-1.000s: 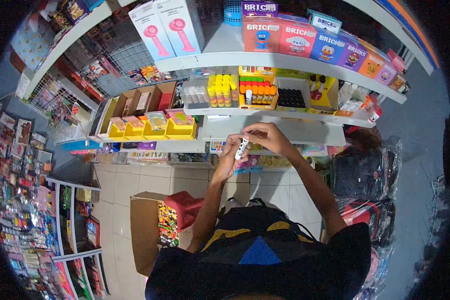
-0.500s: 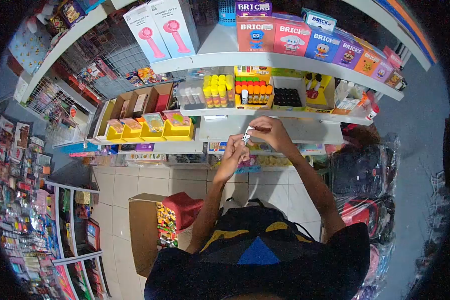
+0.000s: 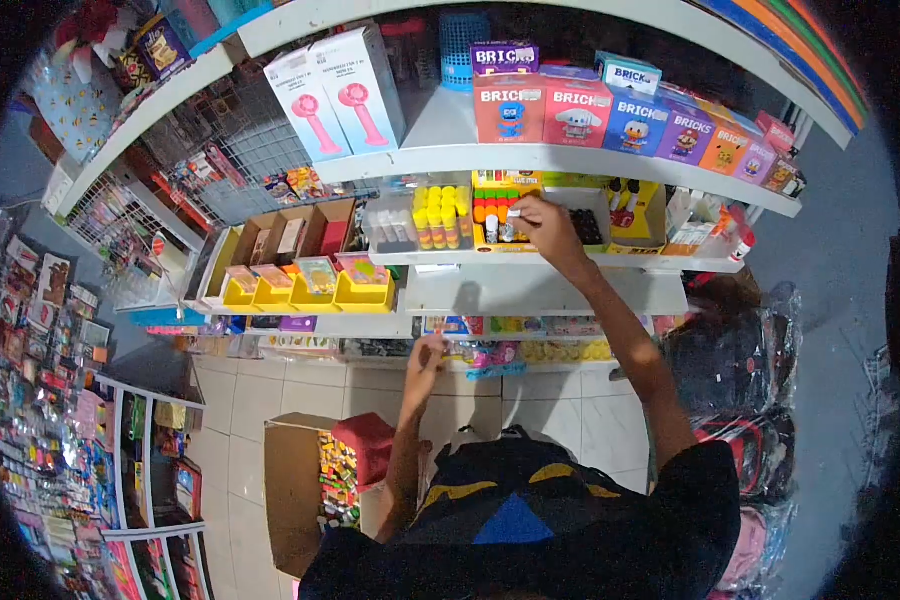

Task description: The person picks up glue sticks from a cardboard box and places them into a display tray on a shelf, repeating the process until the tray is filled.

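From where I stand, on the left there is an open carton on the tiled floor, with many small coloured pieces loose inside; I suppose it is low and near the person so that the arm can reach it easily. A red bag or cloth, I cannot tell which, sits at its edge. Higher up, yellow bins stand in a row, with their low fronts toward the person, probably for easy picking.

Next is the left hand, below the shelf edge and apart from the goods. It is blurred; I see nothing in its fingers, and I cannot tell how wide they are. Above it on the shelf, a clear tub keeps yellow-capped sticks together, visible through its wall.

To the right of the tub is a display box where sticks stand upright in tight rows, caps upward, I think so that each colour is seen. The white-capped stick is at the front of this box. The right hand pinches it near the top, its fingers narrow around it; in such close rows, the top seems the only part with room for fingers. Further right, black-capped items stand equally close in their own tray.
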Demonstrator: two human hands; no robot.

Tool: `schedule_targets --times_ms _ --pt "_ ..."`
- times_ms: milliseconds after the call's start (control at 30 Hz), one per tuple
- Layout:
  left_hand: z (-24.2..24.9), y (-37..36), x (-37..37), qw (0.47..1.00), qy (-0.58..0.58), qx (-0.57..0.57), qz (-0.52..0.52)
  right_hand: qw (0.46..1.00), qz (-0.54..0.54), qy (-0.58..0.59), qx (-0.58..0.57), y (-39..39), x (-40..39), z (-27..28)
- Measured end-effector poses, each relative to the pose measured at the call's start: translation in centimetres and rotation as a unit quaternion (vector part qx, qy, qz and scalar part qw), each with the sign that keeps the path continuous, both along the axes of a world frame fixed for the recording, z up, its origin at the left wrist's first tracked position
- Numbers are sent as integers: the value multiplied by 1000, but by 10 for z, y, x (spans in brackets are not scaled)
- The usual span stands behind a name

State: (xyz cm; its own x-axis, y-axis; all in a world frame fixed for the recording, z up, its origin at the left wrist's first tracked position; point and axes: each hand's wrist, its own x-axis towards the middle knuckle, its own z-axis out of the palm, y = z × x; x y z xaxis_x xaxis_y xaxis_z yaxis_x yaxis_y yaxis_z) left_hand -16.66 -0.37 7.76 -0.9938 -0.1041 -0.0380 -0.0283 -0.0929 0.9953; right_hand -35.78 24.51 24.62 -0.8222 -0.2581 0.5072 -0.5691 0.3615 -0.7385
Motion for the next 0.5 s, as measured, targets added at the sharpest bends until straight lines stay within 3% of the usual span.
schedule_targets --times_ms 133,367,500 --pt "-23 -30 31 997 -16 4 71 994 -6 67 82 -7 -9 -19" --pt "-62 -65 84 981 -87 5 175 984 -17 140 105 -13 5 -11" --pt "-103 -76 101 983 -60 -17 171 981 -38 142 125 -15 5 -13"
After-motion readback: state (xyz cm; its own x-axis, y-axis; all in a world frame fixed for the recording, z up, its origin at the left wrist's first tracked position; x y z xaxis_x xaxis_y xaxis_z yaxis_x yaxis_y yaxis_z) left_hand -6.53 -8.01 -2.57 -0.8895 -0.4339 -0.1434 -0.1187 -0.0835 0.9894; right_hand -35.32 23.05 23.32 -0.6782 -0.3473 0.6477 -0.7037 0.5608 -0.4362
